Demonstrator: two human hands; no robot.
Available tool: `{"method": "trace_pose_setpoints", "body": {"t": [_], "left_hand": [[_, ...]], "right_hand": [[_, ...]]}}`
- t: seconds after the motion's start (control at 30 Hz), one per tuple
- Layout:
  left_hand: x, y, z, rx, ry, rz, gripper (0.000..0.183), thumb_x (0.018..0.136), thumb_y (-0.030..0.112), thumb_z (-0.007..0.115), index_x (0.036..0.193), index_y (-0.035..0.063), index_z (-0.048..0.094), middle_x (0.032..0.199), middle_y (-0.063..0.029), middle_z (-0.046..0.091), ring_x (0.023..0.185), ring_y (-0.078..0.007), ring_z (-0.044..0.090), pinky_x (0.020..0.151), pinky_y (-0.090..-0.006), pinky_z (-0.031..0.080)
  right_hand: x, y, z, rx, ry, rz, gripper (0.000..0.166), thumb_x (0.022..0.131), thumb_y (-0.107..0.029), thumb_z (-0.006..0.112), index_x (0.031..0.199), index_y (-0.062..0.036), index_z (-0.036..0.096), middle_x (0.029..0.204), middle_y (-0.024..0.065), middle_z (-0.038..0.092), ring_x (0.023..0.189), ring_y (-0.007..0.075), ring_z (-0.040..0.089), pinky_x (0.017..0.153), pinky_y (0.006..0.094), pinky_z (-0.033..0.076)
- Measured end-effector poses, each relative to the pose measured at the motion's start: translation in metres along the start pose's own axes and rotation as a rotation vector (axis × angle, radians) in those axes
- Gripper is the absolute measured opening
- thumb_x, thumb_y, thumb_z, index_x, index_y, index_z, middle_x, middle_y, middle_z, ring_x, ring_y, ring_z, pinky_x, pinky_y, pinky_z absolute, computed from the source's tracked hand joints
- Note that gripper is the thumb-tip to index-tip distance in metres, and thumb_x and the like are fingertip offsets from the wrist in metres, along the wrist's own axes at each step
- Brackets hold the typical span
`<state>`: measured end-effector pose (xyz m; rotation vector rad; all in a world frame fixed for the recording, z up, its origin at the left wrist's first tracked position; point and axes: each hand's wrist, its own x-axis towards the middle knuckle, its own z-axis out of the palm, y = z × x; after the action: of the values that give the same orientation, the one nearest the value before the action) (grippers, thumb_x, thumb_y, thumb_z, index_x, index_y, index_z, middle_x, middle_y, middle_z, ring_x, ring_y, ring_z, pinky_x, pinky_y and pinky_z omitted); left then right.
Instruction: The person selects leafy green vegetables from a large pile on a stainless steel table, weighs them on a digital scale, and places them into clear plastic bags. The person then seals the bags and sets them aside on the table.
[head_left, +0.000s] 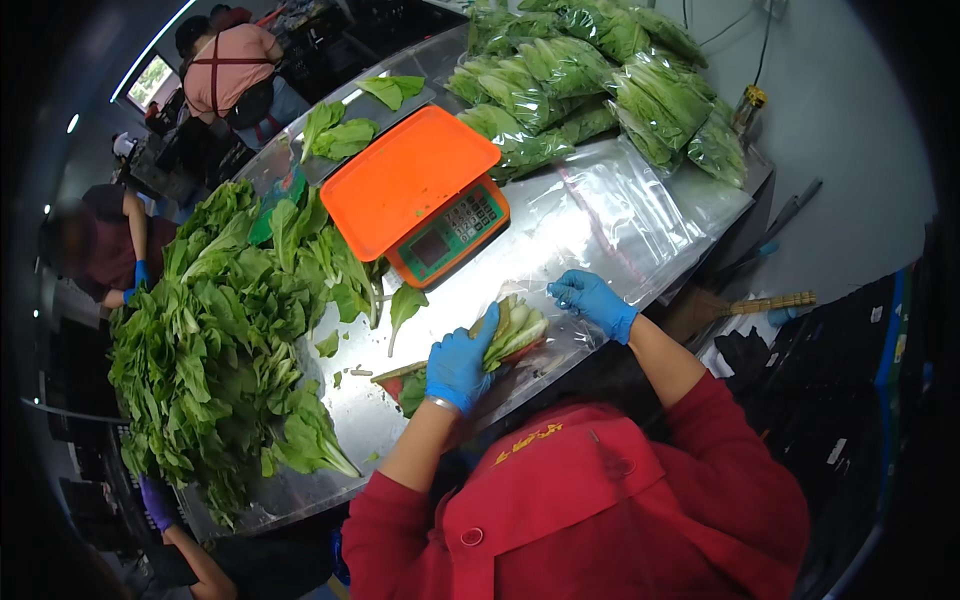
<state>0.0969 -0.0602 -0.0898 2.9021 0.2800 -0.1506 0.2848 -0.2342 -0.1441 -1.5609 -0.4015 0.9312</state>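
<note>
My left hand (461, 364), in a blue glove, grips a bundle of leafy greens (521, 334) above the front part of the metal table. The pale stem ends point right, towards a clear plastic bag (576, 330). Around and under the bundle is a reddish, brown-edged sheet (391, 385), mostly hidden by the greens and my hand. My right hand (592, 300), also gloved in blue, pinches the bag's edge, with the thumb and fingers together. How far the stems reach into the bag is hard to tell.
An orange weighing scale (412, 180) stands behind my hands. A large heap of loose greens (225, 345) covers the table's left. Bagged greens (540, 82) are piled at the back right, near flat clear bags (630, 202). Co-workers' gloved hands (140, 275) (156, 502) are at the left.
</note>
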Motion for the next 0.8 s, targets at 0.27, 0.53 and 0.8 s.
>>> {"method": "trace_pose_setpoints", "body": {"t": [0.27,0.53,0.8], "left_hand": [[0.038,0.025,0.003,-0.066,-0.02,-0.095,0.081,0.075,0.036,0.066,0.142,0.0152,0.025,0.077,-0.0187,0.061,0.071,-0.0352,0.061,0.063,-0.0455,0.049],[0.045,-0.023,0.049,-1.067,0.048,-0.28,0.063,0.081,0.033,0.067,0.128,-0.0021,0.043,0.098,-0.0163,0.066,0.084,-0.023,0.064,0.077,-0.0321,0.049],[0.066,0.011,-0.008,-1.468,-0.046,-0.132,0.061,0.084,0.018,0.066,0.135,0.0018,0.037,0.113,-0.005,0.057,0.098,-0.0126,0.054,0.086,-0.0269,0.044]], "right_hand": [[-0.021,-0.052,0.048,-0.519,-0.2,-0.521,0.024,0.088,-0.028,0.057,0.093,-0.0049,0.058,0.082,0.0172,0.059,0.074,0.0312,0.058,0.071,0.0377,0.047],[-0.086,-0.058,0.029,-0.556,0.17,-1.172,0.012,0.079,-0.018,0.067,0.086,-0.0084,0.064,0.07,0.0074,0.056,0.061,0.0262,0.052,0.059,0.0314,0.039],[0.0,0.001,0.007,0.629,0.283,-0.359,0.042,0.096,-0.031,0.047,0.128,-0.004,0.046,0.112,0.005,0.056,0.101,0.0134,0.054,0.089,0.0248,0.043]]}}
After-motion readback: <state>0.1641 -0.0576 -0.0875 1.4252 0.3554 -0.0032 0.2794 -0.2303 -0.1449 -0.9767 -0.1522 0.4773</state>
